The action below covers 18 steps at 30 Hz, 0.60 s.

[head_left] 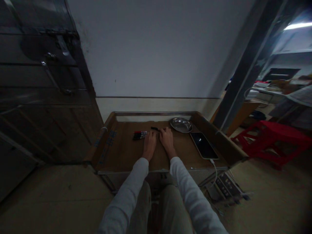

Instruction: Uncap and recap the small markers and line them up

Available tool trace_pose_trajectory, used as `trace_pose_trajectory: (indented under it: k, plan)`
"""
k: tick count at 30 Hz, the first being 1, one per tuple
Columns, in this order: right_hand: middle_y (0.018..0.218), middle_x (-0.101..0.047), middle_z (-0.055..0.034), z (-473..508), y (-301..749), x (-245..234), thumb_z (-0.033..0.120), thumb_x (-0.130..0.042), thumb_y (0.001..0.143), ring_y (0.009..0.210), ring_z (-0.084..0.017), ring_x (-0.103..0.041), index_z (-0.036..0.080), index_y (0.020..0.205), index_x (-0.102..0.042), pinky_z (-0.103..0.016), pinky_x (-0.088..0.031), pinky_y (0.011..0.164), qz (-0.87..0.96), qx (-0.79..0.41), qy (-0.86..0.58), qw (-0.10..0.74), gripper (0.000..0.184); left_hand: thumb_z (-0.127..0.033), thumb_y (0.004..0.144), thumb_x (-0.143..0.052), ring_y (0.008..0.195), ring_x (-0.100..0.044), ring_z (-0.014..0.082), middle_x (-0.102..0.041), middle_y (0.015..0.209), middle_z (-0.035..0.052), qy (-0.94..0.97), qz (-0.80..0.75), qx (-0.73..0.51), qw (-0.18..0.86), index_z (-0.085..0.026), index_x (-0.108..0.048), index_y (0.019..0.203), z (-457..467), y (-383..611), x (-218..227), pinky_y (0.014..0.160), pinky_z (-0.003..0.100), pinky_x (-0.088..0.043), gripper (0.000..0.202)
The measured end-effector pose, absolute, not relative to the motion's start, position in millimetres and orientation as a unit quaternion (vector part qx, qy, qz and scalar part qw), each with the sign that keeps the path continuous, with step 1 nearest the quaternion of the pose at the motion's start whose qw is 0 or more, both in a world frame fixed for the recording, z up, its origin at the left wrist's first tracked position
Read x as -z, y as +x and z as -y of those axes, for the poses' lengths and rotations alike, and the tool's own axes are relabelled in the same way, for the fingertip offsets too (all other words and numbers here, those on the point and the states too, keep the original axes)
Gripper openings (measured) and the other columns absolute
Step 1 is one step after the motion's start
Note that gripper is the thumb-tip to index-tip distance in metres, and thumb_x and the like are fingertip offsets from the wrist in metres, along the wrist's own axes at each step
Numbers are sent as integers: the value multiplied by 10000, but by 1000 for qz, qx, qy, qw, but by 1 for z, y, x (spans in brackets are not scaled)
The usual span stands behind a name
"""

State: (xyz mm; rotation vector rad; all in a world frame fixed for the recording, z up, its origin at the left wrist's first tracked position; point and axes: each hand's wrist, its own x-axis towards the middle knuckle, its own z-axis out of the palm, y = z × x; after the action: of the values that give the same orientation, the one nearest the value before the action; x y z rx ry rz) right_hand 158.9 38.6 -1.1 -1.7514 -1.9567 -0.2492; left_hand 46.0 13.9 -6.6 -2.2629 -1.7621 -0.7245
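My right hand [166,137] is closed at the middle of a cardboard-covered tabletop [126,152], its thumb and fingertips on the end of a black pen [155,129]. The pen's other end points left, beyond the fingertips of my left hand [149,143]. That hand lies low on the cardboard with its fingers stretched forward, and I see nothing held in it. Just left of it several pens [139,135], red and black with clear parts, lie side by side. The left fingers reach close to their right ends; whether they touch is too dim to tell.
A round metal dish [181,124] stands at the back right. In front of it lies a phone [204,145] with a white cable [215,172] hanging over the front edge. Raised sides border the table. A red stool [273,139] stands on the floor to the right.
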Motion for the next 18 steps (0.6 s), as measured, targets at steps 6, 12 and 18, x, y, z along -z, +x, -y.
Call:
trace_pose_trajectory:
  k: [6, 12, 18]
  plan:
    - [1069, -538, -127, -39, 158, 4, 212, -414, 881, 993, -231, -447, 171, 1084, -573, -320, -329, 814, 712, 97, -659, 223, 261, -66, 874, -359, 975, -539, 205, -590, 1017, 111, -768, 585, 250, 70, -125, -551, 1017, -29, 50, 8, 886, 358, -427, 247]
    - [1016, -568, -124, -36, 159, 7, 222, -396, 892, 960, -221, -465, 141, 1009, -560, -318, -327, 812, 705, 97, -664, 230, 217, -68, 881, -340, 994, -528, 207, -571, 1045, 127, -758, 587, 275, 79, -106, -529, 1044, -40, 51, 11, 879, 361, -433, 252]
    - [1056, -558, -139, -35, 160, 7, 225, -407, 888, 989, -232, -464, 146, 1035, -584, -326, -327, 818, 709, 82, -665, 220, 243, -60, 877, -332, 1016, -522, 192, -589, 1048, 105, -779, 564, 271, 43, -126, -558, 1022, -46, 50, 14, 917, 361, -414, 276]
